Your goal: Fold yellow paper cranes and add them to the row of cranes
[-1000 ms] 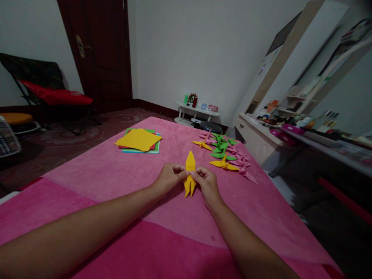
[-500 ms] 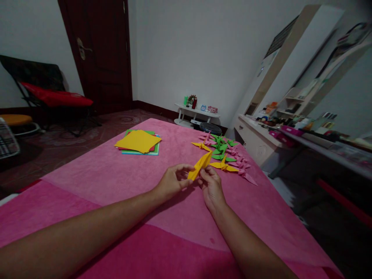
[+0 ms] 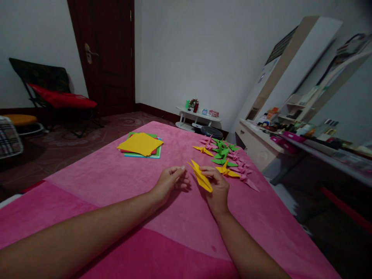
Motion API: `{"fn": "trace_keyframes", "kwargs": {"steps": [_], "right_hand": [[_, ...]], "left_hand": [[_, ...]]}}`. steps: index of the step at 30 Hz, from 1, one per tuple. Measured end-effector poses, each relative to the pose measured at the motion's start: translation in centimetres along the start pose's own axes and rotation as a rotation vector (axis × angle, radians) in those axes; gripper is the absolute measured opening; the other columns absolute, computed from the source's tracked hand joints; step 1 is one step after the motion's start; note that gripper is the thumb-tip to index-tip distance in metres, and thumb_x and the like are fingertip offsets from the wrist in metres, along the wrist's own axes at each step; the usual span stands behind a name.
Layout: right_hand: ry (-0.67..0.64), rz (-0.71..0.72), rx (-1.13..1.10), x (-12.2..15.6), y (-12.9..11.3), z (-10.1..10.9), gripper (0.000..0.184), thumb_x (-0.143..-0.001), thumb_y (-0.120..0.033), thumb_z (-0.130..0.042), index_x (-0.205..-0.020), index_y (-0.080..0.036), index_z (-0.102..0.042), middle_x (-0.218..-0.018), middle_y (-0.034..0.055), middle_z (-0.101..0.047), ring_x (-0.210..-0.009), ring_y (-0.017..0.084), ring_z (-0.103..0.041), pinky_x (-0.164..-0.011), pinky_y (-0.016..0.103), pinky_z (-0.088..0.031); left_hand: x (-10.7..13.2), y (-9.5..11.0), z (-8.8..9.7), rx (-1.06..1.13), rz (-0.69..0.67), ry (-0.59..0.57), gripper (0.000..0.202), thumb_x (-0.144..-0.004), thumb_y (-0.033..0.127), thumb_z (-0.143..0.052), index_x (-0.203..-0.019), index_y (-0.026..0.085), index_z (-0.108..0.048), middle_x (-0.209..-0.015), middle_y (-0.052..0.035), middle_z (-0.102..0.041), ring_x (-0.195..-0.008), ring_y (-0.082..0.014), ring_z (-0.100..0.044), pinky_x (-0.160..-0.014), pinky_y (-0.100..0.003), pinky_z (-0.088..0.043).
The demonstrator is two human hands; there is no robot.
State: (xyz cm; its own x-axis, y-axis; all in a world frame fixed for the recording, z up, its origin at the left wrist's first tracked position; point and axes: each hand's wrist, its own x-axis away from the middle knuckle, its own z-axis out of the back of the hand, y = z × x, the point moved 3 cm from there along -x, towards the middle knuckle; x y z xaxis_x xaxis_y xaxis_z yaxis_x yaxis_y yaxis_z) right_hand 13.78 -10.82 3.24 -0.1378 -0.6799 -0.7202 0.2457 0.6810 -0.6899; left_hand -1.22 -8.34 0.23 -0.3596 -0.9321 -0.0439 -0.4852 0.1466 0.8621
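Pink cloth point(image 3: 128, 182), deeper in tone at the near side, covers the surface before me. Over it the person's right hand point(image 3: 218, 190) pinches a yellow folded paper point(image 3: 202, 179); the left hand point(image 3: 171, 183), loosely curled, is just beside it. Farther along lie a stack of coloured sheets point(image 3: 141, 144), left, and paper birds point(image 3: 222, 154), right. Beyond, I see a cluttered dressing table point(image 3: 255, 145), a red-draped chair point(image 3: 62, 97), a white stand point(image 3: 200, 115), a dark door point(image 3: 109, 73).

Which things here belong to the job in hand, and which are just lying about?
Likely the job:
- folded yellow paper in the right hand
- coloured paper stack
- paper cranes

Just about:
- chair
- round stool
- white side table
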Motion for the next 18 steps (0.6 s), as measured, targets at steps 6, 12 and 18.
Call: {"fn": "trace_keyframes", "kwargs": {"steps": [6, 12, 18], "right_hand": [[-0.246, 0.407, 0.269, 0.3, -1.1, 0.2, 0.031, -0.074, 0.000, -0.053, -0.093, -0.023, -0.062, -0.099, 0.0073, -0.062, -0.093, 0.018, -0.058, -0.078, 0.034, -0.049], [-0.332, 0.483, 0.332, 0.8, -1.3, 0.0, 0.039, -0.074, 0.003, -0.053, -0.101, -0.024, -0.058, -0.106, 0.0092, -0.058, -0.097, 0.018, -0.056, -0.078, 0.034, -0.050], [-0.273, 0.467, 0.306, 0.8, -1.5, -0.2, 0.036, -0.074, 0.003, -0.052, -0.098, -0.024, -0.060, -0.105, 0.0082, -0.056, -0.097, 0.018, -0.056, -0.077, 0.033, -0.050]], "left_hand": [[0.7, 0.4, -0.9, 0.072, 0.028, -0.079, 0.030, -0.075, 0.039, -0.062, -0.088, 0.012, -0.059, -0.078, -0.0060, -0.062, -0.062, -0.0119, -0.061, -0.059, -0.025, -0.051], [0.8, 0.3, -1.1, 0.124, 0.058, -0.096, 0.026, -0.071, 0.025, -0.068, -0.092, 0.013, -0.060, -0.076, -0.0026, -0.061, -0.061, -0.0082, -0.059, -0.061, -0.020, -0.048], [0.7, 0.4, -1.4, 0.188, 0.067, -0.132, 0.022, -0.073, 0.024, -0.066, -0.091, 0.013, -0.062, -0.088, -0.0061, -0.063, -0.074, -0.0124, -0.061, -0.073, -0.026, -0.048]]}}
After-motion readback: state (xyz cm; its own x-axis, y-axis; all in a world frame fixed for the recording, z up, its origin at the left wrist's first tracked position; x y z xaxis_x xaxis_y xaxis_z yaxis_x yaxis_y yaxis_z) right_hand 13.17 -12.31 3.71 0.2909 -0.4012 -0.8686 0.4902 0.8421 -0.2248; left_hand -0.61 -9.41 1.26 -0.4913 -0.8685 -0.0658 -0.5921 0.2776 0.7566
